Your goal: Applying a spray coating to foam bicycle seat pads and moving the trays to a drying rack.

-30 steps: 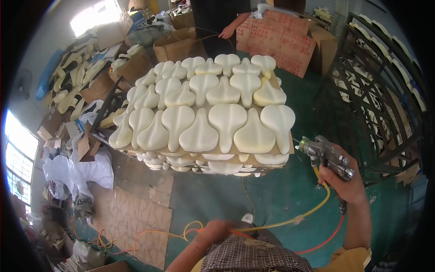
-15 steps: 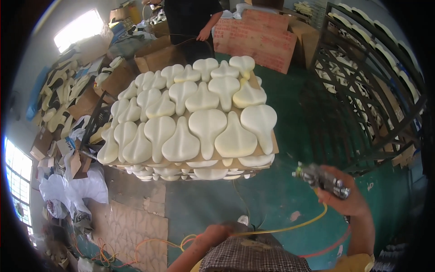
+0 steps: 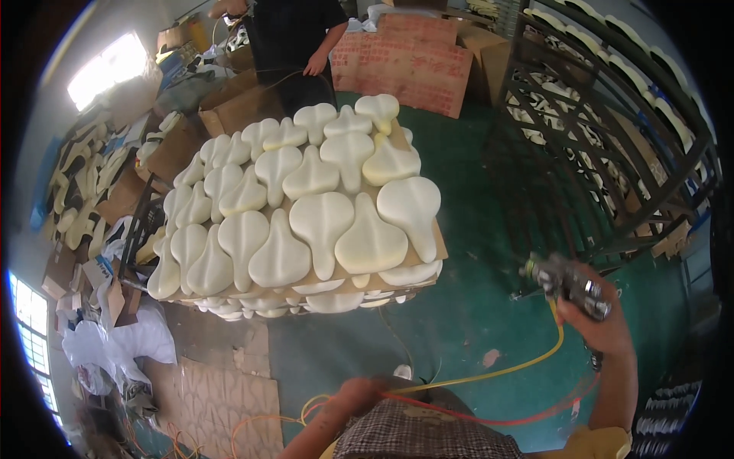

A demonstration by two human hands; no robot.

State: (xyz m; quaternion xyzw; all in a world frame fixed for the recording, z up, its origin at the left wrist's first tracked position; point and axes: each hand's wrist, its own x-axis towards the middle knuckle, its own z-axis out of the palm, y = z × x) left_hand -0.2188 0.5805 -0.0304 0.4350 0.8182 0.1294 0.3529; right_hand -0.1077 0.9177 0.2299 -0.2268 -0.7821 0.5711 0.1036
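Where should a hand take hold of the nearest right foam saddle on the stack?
Probably the wide rounded end of the foam saddle, pinched across its width from the stack's open right side. It lies flat near that edge, with a neighbour close on its left.

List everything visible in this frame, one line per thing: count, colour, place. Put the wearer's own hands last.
foam saddle pads: many, cream white, laid in rows on the top sheet, more layers showing underneath
cardboard sheet: one visible at top, brown, under the top layer of pads
spray gun: one, metallic, lower right
yellow hose: one, yellow, running from the gun across the green floor
red hose: one, red, low centre-right
metal rack: one, dark, right side
cardboard boxes: several, brown, upper left and top
another person: one, dark clothes, behind the stack
right hand: holds the spray gun
left hand: low centre, at the hoses; grip unclear
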